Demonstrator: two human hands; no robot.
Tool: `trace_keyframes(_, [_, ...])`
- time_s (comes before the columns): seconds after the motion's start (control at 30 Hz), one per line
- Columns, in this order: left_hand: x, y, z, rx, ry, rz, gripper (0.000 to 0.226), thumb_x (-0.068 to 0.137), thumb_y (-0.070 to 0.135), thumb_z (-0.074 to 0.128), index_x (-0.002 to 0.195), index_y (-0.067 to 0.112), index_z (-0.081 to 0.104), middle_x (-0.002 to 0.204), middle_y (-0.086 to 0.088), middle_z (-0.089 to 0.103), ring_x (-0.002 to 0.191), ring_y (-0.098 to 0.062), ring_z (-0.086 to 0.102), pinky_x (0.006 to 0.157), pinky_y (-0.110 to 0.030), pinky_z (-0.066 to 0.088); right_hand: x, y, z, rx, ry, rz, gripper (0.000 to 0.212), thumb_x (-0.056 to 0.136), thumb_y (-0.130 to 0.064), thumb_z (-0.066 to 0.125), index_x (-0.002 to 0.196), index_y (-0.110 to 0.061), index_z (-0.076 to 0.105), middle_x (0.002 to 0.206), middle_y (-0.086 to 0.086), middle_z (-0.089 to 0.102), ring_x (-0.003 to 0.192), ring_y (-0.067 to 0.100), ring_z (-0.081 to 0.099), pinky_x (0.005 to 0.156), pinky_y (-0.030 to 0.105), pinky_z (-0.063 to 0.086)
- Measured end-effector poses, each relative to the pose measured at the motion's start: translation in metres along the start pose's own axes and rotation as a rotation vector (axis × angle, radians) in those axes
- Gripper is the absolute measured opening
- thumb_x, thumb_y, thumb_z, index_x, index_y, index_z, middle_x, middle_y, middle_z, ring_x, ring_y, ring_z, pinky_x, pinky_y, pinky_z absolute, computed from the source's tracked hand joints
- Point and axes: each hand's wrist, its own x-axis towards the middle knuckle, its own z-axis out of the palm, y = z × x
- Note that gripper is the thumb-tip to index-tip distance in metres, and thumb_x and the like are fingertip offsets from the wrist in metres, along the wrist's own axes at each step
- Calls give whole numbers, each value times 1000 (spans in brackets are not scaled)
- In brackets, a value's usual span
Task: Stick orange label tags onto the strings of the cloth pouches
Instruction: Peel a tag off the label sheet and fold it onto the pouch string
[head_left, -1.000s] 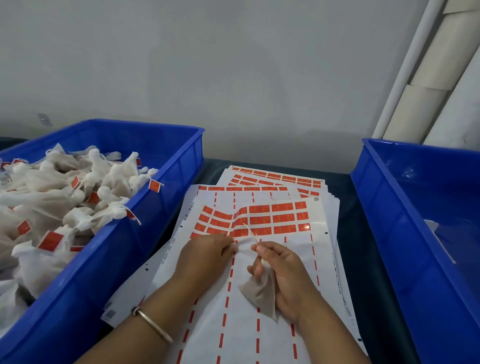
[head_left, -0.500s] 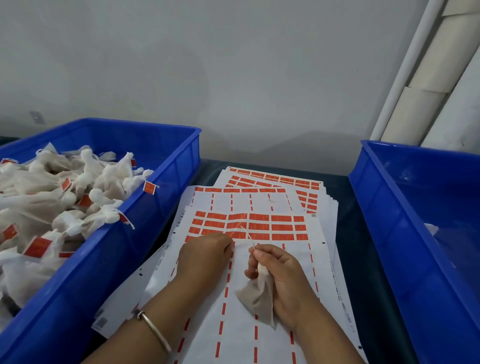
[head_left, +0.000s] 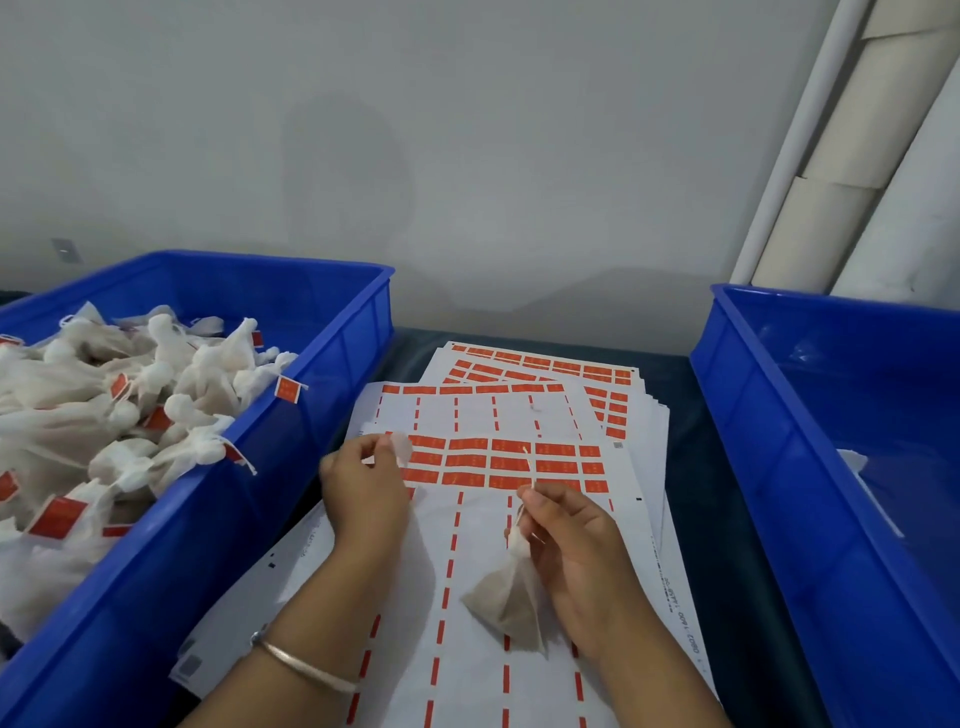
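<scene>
head view, facing down, hands (head_left: 467, 519) near

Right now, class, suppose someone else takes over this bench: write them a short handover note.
Left hand: pinches a peeled label, pale back showing.
Right hand: pinches the string of a hanging pouch, string end up over the label sheet.
Done: many tagged pouches in the left bin.
Left: stick this label on the string, drop the pouch in a bin; many labels remain.

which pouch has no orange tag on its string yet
The pouch held by the right hand over the label sheets; its string is bare, while visible strings in the left bin carry tags.
</scene>
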Motion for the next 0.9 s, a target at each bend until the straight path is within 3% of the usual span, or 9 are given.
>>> trace_keyframes(0.1, [-34,16,10,-161,-162,-109,15,94,32,50,79,31,50,84,12,56,70,-12,58,49,-17,42,-1,-3,-2,-37,23,-55,21,86,-16,63,73,-26,76,67,2,67,66,14,63,76,28,55])
trace_keyframes(0.2, [-71,22,23,-226,-353,-171,15,93,35,50,80,29,53,80,8,61,70,-15,62,48,-17,44,-3,-7,-5,-125,76,-126,22,86,-15,64,75,-29,75,63,-3,67,59,11,63,70,25,51])
trace_keyframes(0.37, [-93,13,26,-251,-541,-146,22,95,39,43,82,28,58,80,9,64,75,-13,62,53,-14,43,-1,-8,-12,-247,193,-222,19,82,-20,70,77,-39,74,88,-19,72,89,12,68,71,19,52])
trace_keyframes(0.53, [-92,9,21,-285,-666,-136,26,94,40,45,87,24,63,70,5,67,72,-16,64,75,-32,56,1,-7,-15,-253,248,-223,11,84,-26,67,78,-33,73,86,-18,72,89,14,68,71,16,50])
trace_keyframes(0.63, [-93,11,19,-288,-647,-121,24,94,37,47,82,23,63,59,10,63,67,-15,62,68,-26,56,0,-8,-14,-250,265,-232,19,85,-25,65,77,-41,72,86,-18,72,89,18,68,77,25,53])
trace_keyframes(0.73, [-93,15,15,-317,-636,-143,23,92,33,51,76,22,63,61,6,62,65,-17,60,48,-15,49,-1,-9,-15,-218,279,-256,23,85,-24,66,77,-45,71,88,-16,72,90,21,67,83,32,55])
trace_keyframes(0.9, [-93,21,12,-327,-651,-161,16,91,28,54,77,26,61,74,-3,61,62,-18,56,40,-11,42,-1,-9,-15,-195,292,-284,26,86,-23,64,77,-46,70,89,-18,72,89,19,68,77,27,54])
